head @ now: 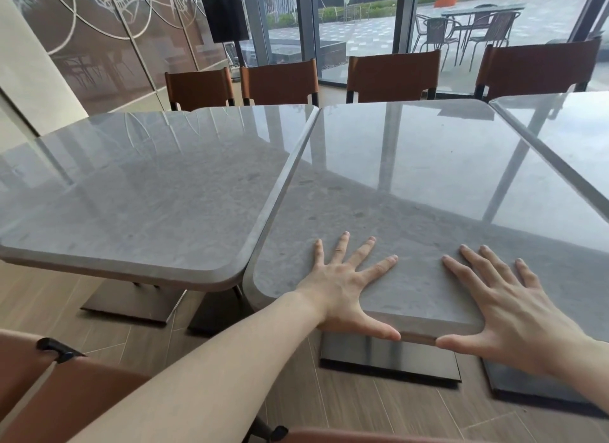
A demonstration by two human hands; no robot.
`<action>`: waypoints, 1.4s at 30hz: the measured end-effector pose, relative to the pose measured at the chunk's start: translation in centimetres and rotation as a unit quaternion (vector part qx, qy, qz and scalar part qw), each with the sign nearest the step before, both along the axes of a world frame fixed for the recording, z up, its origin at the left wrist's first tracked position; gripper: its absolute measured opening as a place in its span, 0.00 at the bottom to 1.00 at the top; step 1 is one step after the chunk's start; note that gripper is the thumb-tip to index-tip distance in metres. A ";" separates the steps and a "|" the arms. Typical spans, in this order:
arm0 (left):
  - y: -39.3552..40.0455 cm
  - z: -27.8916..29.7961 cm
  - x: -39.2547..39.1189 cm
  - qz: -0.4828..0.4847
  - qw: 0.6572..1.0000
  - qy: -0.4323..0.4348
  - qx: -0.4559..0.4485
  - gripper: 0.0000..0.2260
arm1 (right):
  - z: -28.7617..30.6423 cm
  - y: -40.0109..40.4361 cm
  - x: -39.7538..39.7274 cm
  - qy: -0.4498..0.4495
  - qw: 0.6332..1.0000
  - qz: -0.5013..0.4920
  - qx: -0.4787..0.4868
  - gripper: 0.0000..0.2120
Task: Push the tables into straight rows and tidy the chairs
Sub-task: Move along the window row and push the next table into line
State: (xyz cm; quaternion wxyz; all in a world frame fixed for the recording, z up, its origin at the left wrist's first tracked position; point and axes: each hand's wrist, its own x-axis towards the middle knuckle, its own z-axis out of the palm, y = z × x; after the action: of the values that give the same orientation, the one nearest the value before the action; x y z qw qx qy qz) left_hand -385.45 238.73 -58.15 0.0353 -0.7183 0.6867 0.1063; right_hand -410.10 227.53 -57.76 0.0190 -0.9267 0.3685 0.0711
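Stone-topped and on a steel pedestal base, the middle table (412, 185) looks heavy and slick, so the left hand (342, 291) and right hand (504, 304) press flat, fingers splayed, gripping nothing, thumbs hooked over its near edge.

Both hands, left hand (342, 291) and right hand (504, 310), lie flat, fingers spread, on the middle table (412, 179), seemingly pressing.

Single wide-angle view from head height, looking forward and steeply down over the near edge of a grey stone bench (412, 185). Close enough for both bare forearms to fill the lower frame. Facing a row of brown chairs (280, 80) and tall windows (494, 20) beyond.
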 end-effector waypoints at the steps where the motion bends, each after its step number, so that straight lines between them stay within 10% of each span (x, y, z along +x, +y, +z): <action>1: -0.1 0.0 0.0 0.000 1.000 0.001 -0.001 0.50 | -0.1 -0.1 0.0 -0.003 1.000 0.001 -0.001 0.64; 42: -2.6 -0.5 1.7 0.020 0.998 0.039 -0.037 0.50 | -0.8 -2.7 1.3 -0.024 0.999 0.006 -0.022 0.65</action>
State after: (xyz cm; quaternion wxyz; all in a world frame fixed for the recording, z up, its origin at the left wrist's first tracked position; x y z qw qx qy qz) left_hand -383.75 236.14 -58.64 -0.0197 -0.7280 0.6765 0.1095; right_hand -408.80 224.78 -58.56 0.0071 -0.9305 0.3639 0.0410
